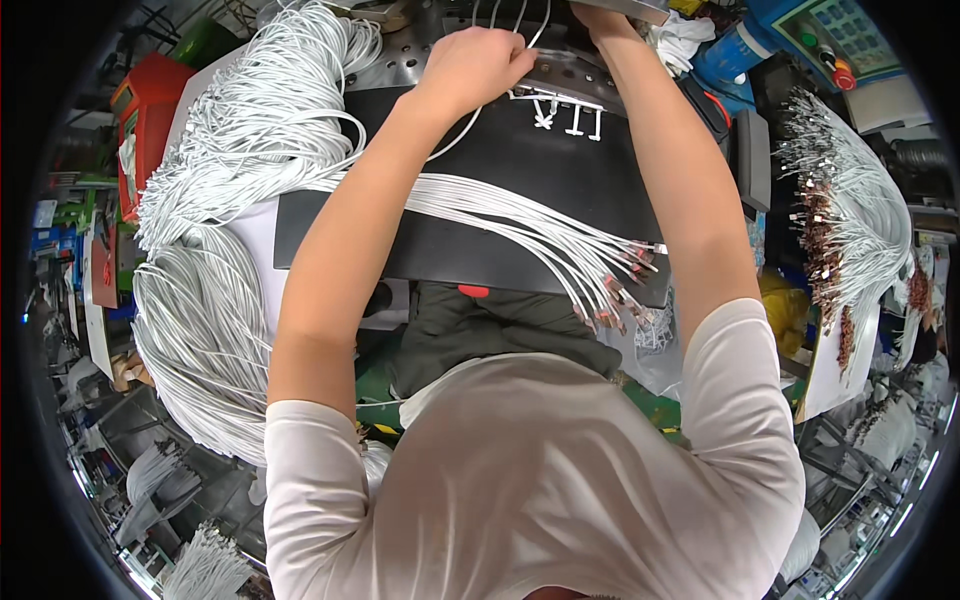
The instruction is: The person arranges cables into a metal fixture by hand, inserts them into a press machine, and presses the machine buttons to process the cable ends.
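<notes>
My left hand [474,68] is closed around a white cable [463,135] at the far edge of the black work surface [330,235]. The cable runs down from the hand toward the surface, and thin white strands rise above the fingers. At the top edge of the view, my right hand [598,20] reaches in under a metal machine part [635,9], which hides its fingers. Between my forearms lies a fanned bundle of white cables [510,213] with metal and reddish ends to the right. Small white moulded plastic pieces [574,122] sit by the perforated metal plate [570,78].
Large heaps of white cables [270,110] lie on the left, one bundle [205,340] hanging over the edge. More cables with brown ends [850,210] rest on the right. A blue machine with a control panel [835,45] and red button stands far right, a red bin [150,115] far left.
</notes>
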